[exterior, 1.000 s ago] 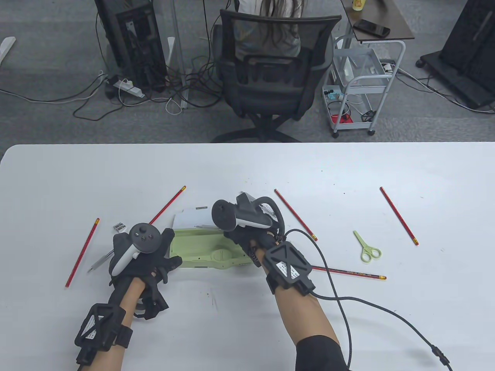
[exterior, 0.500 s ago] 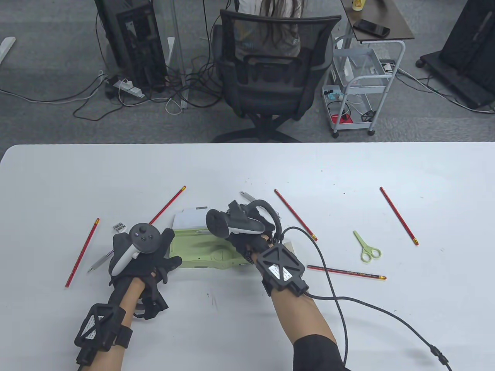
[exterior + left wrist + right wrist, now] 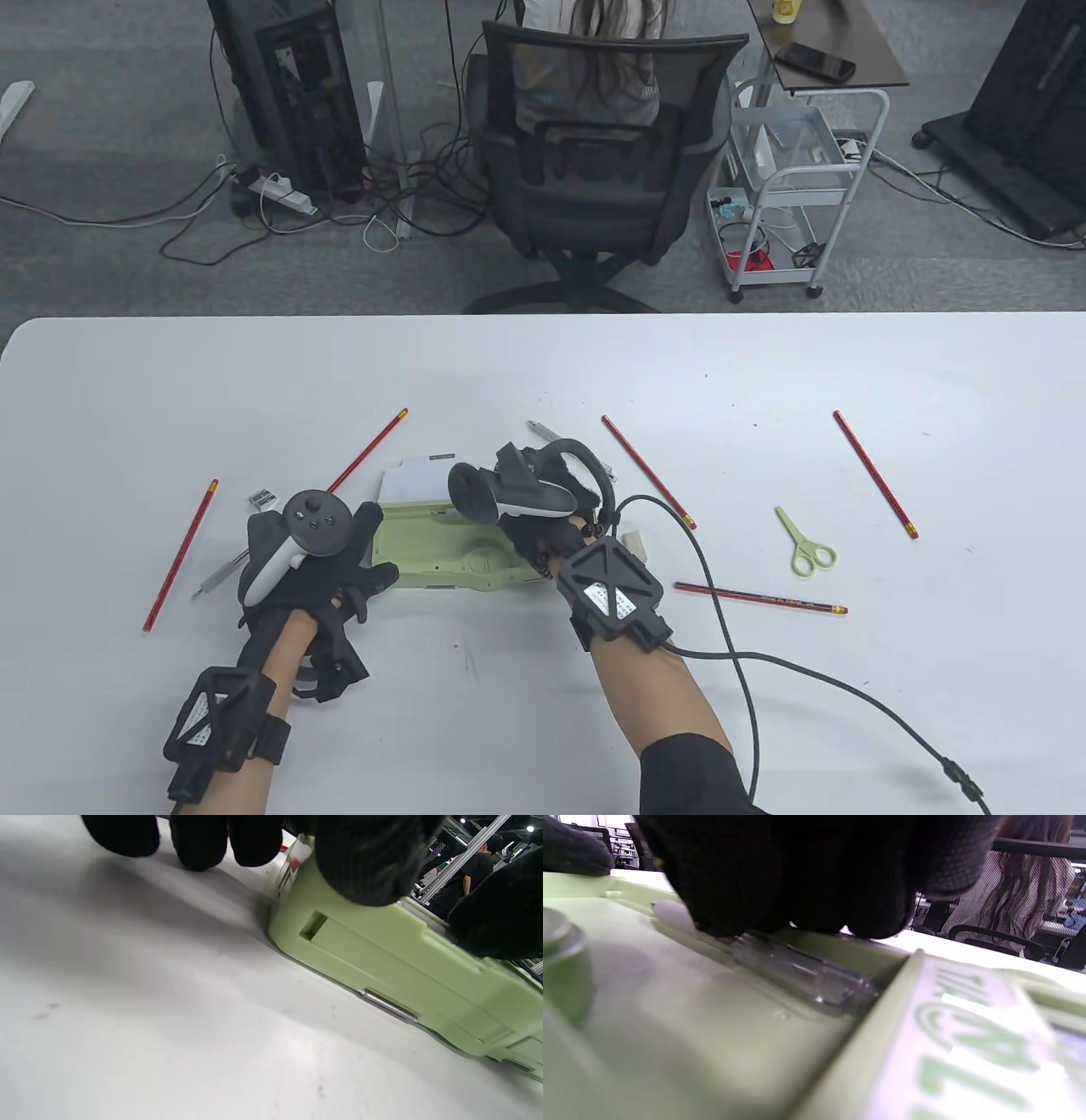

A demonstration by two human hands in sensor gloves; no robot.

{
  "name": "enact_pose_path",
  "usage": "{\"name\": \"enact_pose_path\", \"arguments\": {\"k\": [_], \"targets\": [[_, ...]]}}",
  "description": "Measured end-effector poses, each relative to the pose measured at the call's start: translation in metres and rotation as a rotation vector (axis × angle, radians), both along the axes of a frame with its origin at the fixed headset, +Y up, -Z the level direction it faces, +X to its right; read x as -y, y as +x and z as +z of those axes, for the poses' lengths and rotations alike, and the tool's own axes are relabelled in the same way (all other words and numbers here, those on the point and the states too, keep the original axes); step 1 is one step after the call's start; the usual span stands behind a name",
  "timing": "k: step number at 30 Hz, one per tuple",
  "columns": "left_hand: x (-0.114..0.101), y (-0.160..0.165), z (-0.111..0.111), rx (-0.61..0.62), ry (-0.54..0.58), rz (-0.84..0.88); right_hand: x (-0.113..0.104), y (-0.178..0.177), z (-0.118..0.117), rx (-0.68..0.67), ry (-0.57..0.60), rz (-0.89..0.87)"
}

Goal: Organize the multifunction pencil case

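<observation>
The green pencil case lies open on the white table, near the front edge, between both hands. The left hand rests spread on its left end, fingers pressing the case wall. The right hand is over the right part, its fingertips pressing a clear pen into a slot; the grip itself cannot be told
</observation>
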State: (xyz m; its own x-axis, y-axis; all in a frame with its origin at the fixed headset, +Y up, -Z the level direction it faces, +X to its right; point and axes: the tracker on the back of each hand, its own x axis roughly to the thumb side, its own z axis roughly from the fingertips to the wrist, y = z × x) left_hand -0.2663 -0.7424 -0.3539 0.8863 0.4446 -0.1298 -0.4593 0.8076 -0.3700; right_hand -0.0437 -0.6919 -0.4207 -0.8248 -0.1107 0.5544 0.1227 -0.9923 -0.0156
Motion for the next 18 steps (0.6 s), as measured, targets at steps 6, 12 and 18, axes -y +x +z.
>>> {"name": "enact_pose_path", "arguments": {"k": [6, 12, 18], "targets": [[0.0, 0.0, 0.0, 0.004, 0.001, -0.002, -0.022, 0.027, -0.008, 0.081, -0.02, -0.093], [0.0, 0.0, 0.0, 0.005, 0.001, -0.003, -0.045, 0.074, -0.029, 0.231, -0.044, -0.095], [0.0, 0.0, 0.0, 0.005, -0.001, -0.001, -0.035, 0.099, -0.054, 0.328, -0.069, -0.036]]}}
